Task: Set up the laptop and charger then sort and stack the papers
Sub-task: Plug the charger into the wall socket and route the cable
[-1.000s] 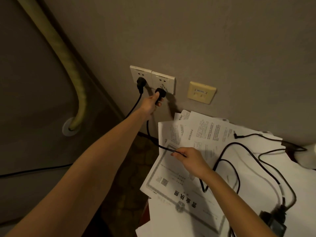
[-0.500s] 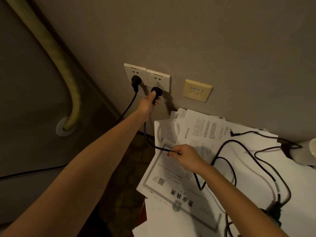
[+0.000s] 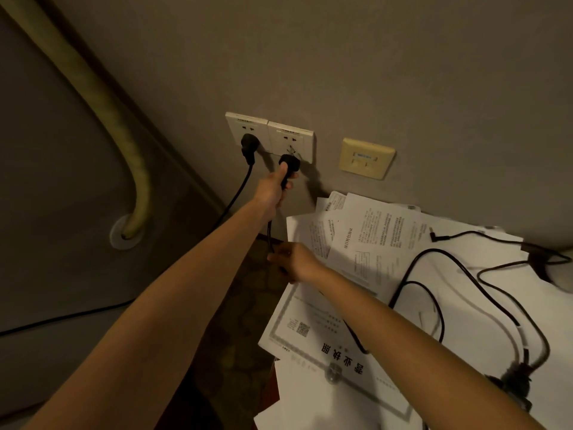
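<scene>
left hand (image 3: 273,190), just left of frame centre, grips the black charger plug (image 3: 289,165) by its moulded body, fingers curled round it, holding it at the lower edge of the right-hand wall socket (image 3: 291,141); whether the pins are seated cannot be told. right hand (image 3: 294,262), at centre, pinches the charger cable (image 3: 269,237) below the plug. the cable runs on to the lower right across loose papers (image 3: 372,243) spread over a surface, ending at a dark power brick (image 3: 516,383) near the right edge; its small barrel tip (image 3: 434,237) lies free on the sheets at right. a second plug (image 3: 249,144) occupies the left-hand socket. a beige data plate (image 3: 366,158) sits to the right; a padded pipe (image 3: 93,103) descends at upper left. no laptop is in view. judgement: the plug is rigid and light, best held by its body, clear of the pins; the cable is limp and will drag papers if pulled; the sheets are thin, slippery and easily creased.
</scene>
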Motion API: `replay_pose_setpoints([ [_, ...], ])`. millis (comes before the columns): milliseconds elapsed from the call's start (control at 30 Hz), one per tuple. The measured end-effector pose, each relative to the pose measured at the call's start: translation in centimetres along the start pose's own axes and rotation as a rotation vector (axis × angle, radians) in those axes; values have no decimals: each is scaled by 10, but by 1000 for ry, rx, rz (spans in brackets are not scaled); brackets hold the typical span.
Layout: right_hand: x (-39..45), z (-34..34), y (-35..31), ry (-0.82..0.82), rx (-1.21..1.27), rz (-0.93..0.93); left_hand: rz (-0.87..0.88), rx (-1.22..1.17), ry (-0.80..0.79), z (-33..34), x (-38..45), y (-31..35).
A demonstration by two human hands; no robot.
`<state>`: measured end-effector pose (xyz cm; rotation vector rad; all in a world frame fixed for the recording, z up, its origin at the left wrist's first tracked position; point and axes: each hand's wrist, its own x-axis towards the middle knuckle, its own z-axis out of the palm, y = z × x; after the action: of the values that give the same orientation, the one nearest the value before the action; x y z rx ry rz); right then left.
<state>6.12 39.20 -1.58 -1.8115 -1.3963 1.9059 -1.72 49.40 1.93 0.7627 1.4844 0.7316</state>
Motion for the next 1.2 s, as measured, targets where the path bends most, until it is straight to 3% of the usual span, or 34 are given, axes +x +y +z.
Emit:
replay_pose_setpoints([
  [100, 4, -3, 4, 15, -82, -2, 25, -4, 9, 1, 2, -3],
  [300, 10, -3, 15, 56, 8, -16, 56, -155, 84, -2, 7, -11],
  [467, 12, -1, 16, 47, -12, -37, 84, 48, -7, 1, 5, -9],
  [700, 10, -3, 25, 68, -6, -9, 87, -133, 55, 15, -4, -9],
  [1200, 9, -10, 20, 80, -50, -42, 114, 3, 112, 6, -1, -3],
])
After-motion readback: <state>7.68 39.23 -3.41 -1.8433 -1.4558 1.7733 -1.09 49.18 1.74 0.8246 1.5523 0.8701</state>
